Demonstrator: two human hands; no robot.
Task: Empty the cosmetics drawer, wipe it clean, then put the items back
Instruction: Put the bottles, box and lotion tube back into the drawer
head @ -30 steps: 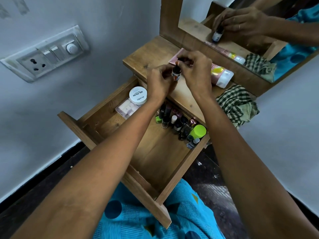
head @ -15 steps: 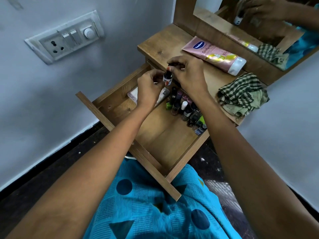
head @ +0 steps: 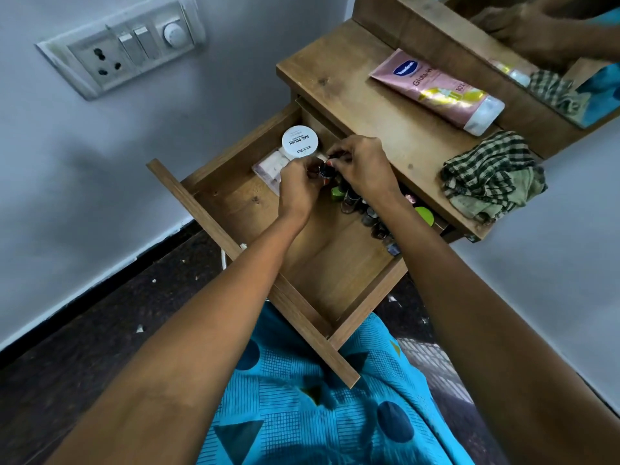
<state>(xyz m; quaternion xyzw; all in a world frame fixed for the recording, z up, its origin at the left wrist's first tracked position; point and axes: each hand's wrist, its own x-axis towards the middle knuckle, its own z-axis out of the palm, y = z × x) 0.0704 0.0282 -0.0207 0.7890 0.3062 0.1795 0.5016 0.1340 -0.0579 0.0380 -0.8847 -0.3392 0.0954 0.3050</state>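
One open drawer (head: 235,152) juts toward 7 o'clock from the tabletop (head: 352,105), which carries one pink tube (head: 436,92) and one checked cloth (head: 493,176). The left hand (head: 298,189) and right hand (head: 364,166) meet over the drawer's back end, equally near. Both sets of fingers pinch one small bottle (head: 323,171), roughly upright, at 2 o'clock from the left fingers. One white jar (head: 299,142) sits at its 11 o'clock. The bottle row (head: 365,213) at 4 o'clock is half hidden and can't be counted.

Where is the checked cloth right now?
In the head view the checked cloth lies crumpled on the dresser top, right of the open drawer, near the cap end of the pink tube.
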